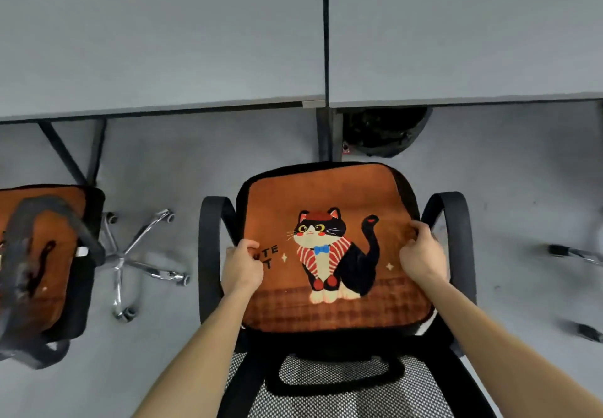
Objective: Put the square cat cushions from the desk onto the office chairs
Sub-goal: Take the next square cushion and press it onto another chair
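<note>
Cushion (332, 244) sides are in my grip. My left hand (243, 266) curls round the left edge, with the thumb on top, hiding part of the black letters. My right hand (422, 254) pinches the right edge, and the cloth bunches up a little under it.

The orange cushion with the cat on it lies flat on the seat of the office chair (342, 394) right below me. It covers almost the whole seat, and only a thin black rim shows round it. The black armrests (208, 254) stand just beside my hands, one on each side, so there is little room there. The far edge of the cushion points at the desk (163, 42), and a strip of grey floor (195, 163) lies between the chair and the desk edge.

On my left a second chair (88, 287) has another orange cushion (70, 202) on its seat. Its back looks blurry. Grey floor and a shiny star-shaped chair base (137, 254) lie between the two chairs. On my right there is open floor, then some chair wheels (571, 253) well off to the side.

The desk top is grey and smooth. A second grey desk (456, 26) meets it along a dark line. A black bin (385, 130) sits under that desk, beyond my chair.
</note>
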Available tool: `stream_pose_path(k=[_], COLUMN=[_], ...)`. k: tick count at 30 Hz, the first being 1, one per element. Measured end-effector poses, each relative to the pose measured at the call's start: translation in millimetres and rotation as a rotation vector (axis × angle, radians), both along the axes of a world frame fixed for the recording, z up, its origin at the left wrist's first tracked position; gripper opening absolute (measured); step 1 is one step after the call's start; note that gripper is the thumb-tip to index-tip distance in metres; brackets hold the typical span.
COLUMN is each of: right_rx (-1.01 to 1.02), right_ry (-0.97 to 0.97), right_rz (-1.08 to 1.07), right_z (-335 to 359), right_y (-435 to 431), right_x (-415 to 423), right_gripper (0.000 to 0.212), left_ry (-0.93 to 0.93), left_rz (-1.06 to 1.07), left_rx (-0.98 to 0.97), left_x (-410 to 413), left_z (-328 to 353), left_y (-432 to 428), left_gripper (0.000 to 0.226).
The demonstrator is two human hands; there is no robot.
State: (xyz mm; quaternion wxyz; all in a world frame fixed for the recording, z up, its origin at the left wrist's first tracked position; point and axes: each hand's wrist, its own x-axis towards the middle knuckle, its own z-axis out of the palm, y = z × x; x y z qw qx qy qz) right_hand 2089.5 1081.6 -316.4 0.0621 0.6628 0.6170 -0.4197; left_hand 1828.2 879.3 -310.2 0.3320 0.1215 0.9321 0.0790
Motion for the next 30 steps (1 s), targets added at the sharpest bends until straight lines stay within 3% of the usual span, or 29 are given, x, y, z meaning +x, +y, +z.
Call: stream_pose_path(k=[8, 20, 24, 30], right_rx=[-0.009, 0.035, 0.032, 0.106], right_ry=[-0.071, -0.068, -0.113, -0.254], right_rz=[-0.087, -0.062, 0.027, 0.179], right_z=[-61.7, -67.2, -66.2, -63.1], right_y=[-19.7, -24.4, -26.5, -29.2], right_x=[3.9, 0.3, -0.2, -14.2], right_gripper=[0.053, 0.049, 0.048, 0.049], left_ry=[-0.049, -0.080, 0.016, 0.228], left_rz=[0.128, 0.143, 0.018, -0.334], left_rx=[0.062, 0.051, 0.015, -0.005], left_x=[8.6, 12.5, 16.9, 22.6], left_z=[-66.6, -70.9, -70.8, -74.4], left_y=[-9.5, -14.9, -16.5, -6.9], left_gripper=[0.043, 0.044, 0.033, 0.026])
